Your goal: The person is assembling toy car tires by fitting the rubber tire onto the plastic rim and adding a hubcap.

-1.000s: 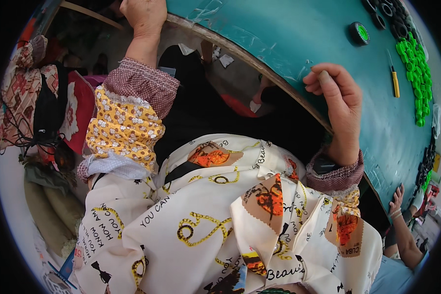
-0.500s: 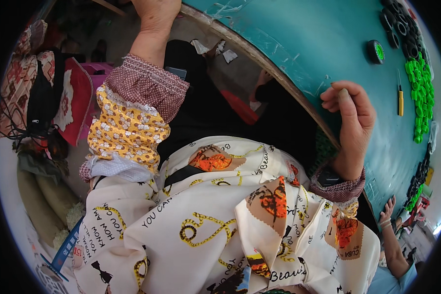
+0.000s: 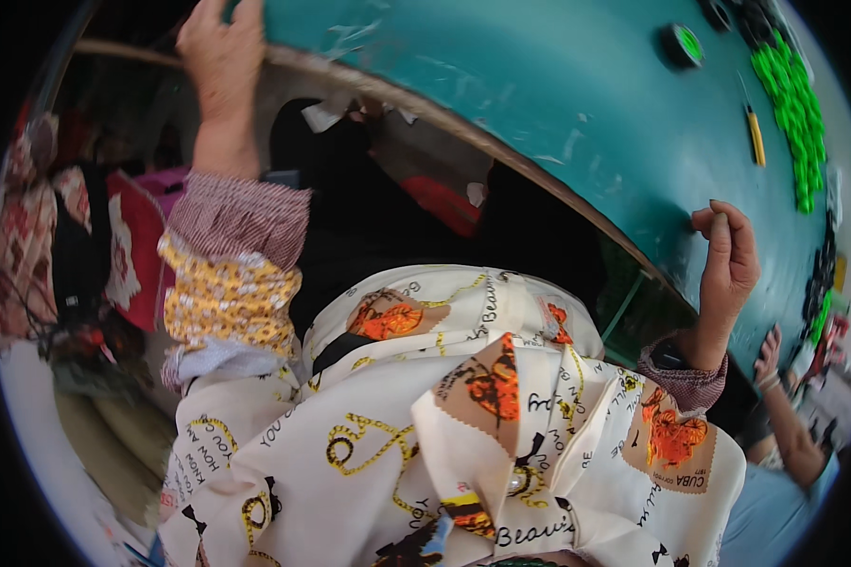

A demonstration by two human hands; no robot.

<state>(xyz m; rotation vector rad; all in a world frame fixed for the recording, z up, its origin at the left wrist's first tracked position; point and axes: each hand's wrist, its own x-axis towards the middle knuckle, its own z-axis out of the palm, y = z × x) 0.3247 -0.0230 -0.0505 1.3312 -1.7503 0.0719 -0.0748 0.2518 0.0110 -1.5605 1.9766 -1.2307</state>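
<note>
My left hand (image 3: 219, 57) rests on the edge of the teal table (image 3: 539, 104) near its far left corner. Its fingers are apart and partly cut off by the upper edge of the picture; I see nothing in them. My right hand (image 3: 732, 253) hovers at the table's near edge on the right, fingers curled in and thumb pressed along them. Nothing shows between them. Farther in on the table lie a yellow-handled screwdriver (image 3: 755, 137) with a thin shaft and a small black wheel with a green hub (image 3: 682, 45).
Bright green plastic parts (image 3: 792, 123) are heaped along the table's far right side, beside black tyres (image 3: 755, 21). At the lower right another person's hand (image 3: 771, 354) touches the table edge. Bags (image 3: 132, 250) stand at the left. The wooden table edge (image 3: 482, 142) runs across before me.
The view has turned, and the table and its things sit farther left and up. My left hand has shifted left along the edge, and my right hand lies slightly lower and farther right.
</note>
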